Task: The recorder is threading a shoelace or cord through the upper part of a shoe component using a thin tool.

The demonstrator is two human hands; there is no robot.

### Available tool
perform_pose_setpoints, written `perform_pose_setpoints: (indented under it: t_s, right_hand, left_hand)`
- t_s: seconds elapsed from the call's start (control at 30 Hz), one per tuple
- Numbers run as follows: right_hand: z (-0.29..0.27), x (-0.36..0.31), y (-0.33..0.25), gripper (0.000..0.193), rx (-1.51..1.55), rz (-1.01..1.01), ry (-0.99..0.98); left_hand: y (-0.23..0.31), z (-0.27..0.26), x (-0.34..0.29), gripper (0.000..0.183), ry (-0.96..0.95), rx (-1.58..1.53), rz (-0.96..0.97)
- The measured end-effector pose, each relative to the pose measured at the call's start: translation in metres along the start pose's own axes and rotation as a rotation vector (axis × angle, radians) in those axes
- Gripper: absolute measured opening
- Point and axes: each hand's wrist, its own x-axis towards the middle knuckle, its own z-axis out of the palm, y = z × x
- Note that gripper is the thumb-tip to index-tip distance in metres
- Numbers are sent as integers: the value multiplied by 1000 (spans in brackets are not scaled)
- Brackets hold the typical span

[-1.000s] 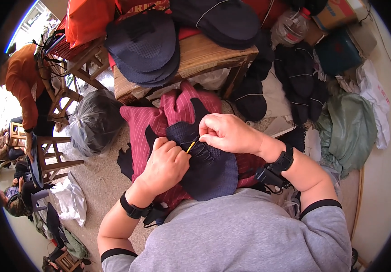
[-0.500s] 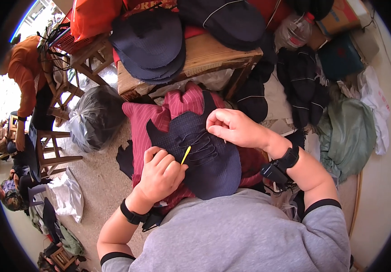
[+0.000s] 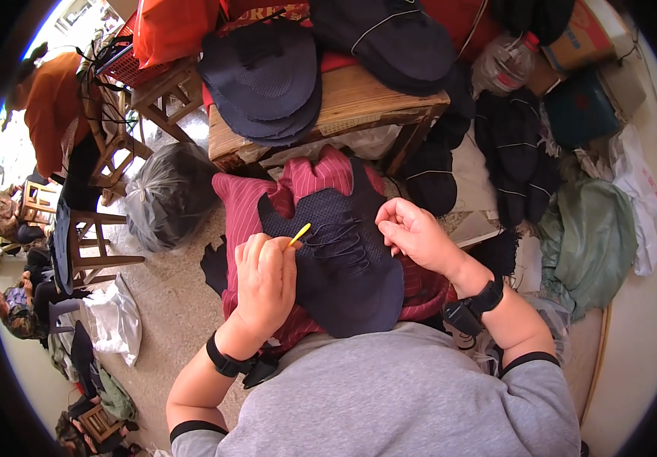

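Observation:
A dark navy mesh shoe upper [image 3: 355, 293] lies spread over a striped maroon cloth [image 3: 241, 206] on my lap. Thin dark lace [image 3: 336, 247] runs in loose zigzag loops across its middle. My left hand [image 3: 263, 278] is raised over the upper's left side, its fingers closed on a slim yellow stick-like tool [image 3: 300, 234] whose tip points up and right. At the upper's right edge, my right hand [image 3: 416, 234] is pinched, thumb against fingers. Whatever lies in that pinch, perhaps lace, is too small to make out.
A wooden bench [image 3: 343, 99] ahead bears stacked navy uppers [image 3: 260, 76]. Left of it sits a stuffed grey plastic bag [image 3: 172, 198] near wooden stools [image 3: 92, 236]. A person in orange [image 3: 54, 107] bends there. Dark uppers [image 3: 515, 145] and a green sack [image 3: 591, 228] lie right.
My left hand has risen off the upper, and the yellow tool has moved up and left with it. My right hand has shifted slightly right and down. The view has shifted a little.

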Motion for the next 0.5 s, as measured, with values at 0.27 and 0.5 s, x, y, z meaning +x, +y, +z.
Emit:
perform_pose_setpoints:
  t_s: [0.27,0.5]
  right_hand:
    - [7,6,15,40,161,-61,290]
    - [14,7,-18,25,-464,-509,400]
  left_hand:
    - [17,20,28,15,46,9,34]
    - [19,37,35,15,23,22,4]
